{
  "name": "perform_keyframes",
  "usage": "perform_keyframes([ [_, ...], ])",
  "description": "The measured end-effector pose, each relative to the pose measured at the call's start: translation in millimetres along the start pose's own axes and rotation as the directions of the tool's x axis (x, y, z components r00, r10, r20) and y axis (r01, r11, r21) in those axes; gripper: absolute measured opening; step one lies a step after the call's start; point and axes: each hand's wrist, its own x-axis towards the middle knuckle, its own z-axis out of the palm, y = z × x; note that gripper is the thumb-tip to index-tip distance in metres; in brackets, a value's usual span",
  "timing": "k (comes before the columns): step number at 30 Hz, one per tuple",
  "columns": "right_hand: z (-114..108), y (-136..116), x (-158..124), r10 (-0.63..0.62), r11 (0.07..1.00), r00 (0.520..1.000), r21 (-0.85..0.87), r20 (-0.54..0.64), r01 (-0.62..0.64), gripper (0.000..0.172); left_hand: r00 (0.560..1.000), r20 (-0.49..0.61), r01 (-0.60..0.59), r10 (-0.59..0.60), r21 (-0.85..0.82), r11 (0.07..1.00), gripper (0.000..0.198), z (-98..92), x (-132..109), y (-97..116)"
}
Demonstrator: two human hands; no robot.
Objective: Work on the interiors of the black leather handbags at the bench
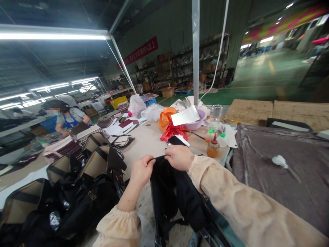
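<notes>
Right now, in the head view, both hands meet just below the middle of the frame over a black bag [167,192]. The bag lies on the pale worktable [146,140] and runs down toward the lower edge of the frame. The left hand [141,171] is closed, thumb and fingers pinching the bag's thin upper rim. The right hand [179,157] is closed too, gripping the same rim just beside it, so a short stretch of edge spans the two grips.

To my eye, the work is straightening or checking that rim. It would go best with both pinches close to the edge, the span kept taut and level, and the loose body of the bag resting flat on the table.

Two glue bottles [213,146] stand near the right hand, toward the centre right, close enough that a wide pull could knock them. Behind them sit a pink basin [202,118] holding a paper sheet [185,116], and an orange plastic bag [166,118]. A row of open bags with tan lining [97,161] fills the lower left. A co-worker [68,116] bends over the table at the far left.
</notes>
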Motion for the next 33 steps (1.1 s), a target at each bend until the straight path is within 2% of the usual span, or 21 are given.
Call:
perform_keyframes([
  [5, -1.3, -1.3, 1.0, 0.014, 1.0, 1.0, -0.004, 0.02, -0.014, 0.026, 0.999, 0.031, -0.027, 0.027, -0.009, 1.0, 0.024, -2.5, 5.6, -1.6],
  [10, 0.9, 0.3, 0.4, 0.013, 1.0, 1.0, -0.007, -0.007, -0.013, 0.025, 0.99, 0.119, -0.079, 0.08, -0.015, 0.997, 0.029, -7.3, 14.7, 0.9],
  [13, 1.5, 2.2, 0.0, 0.02, 1.0, 1.0, -0.009, -0.005, -0.02, 0.026, 0.98, 0.158, -0.108, 0.122, -0.095, 0.99, 0.029, -5.2, 19.8, 2.0],
  [22, 0.3, 7.0, -1.3, 0.011, 1.0, 1.0, 0.005, -0.004, -0.011, 0.026, 0.98, 0.18, -0.023, 0.087, -0.331, 0.943, 0.023, 0.6, 21.7, 4.6],
  [27, 1.5, 6.2, 0.9, 0.028, 0.999, 1.0, 0.016, -0.005, -0.028, 0.025, 0.979, 0.18, -0.034, 0.099, -0.334, 0.942, 0.026, -0.9, 21.8, 3.8],
  [31, 1.6, 5.3, 1.5, 0.036, 0.999, 0.999, 0.025, 0.001, -0.036, 0.025, 0.976, 0.202, -0.011, 0.085, -0.34, 0.94, 0.037, 0.5, 26.4, 2.7],
  [33, 2.2, 5.7, 1.3, 0.035, 0.999, 0.999, 0.019, -0.014, -0.035, 0.024, 0.97, 0.212, -0.045, 0.118, -0.321, 0.946, 0.036, 1.1, 29.5, 4.1],
])
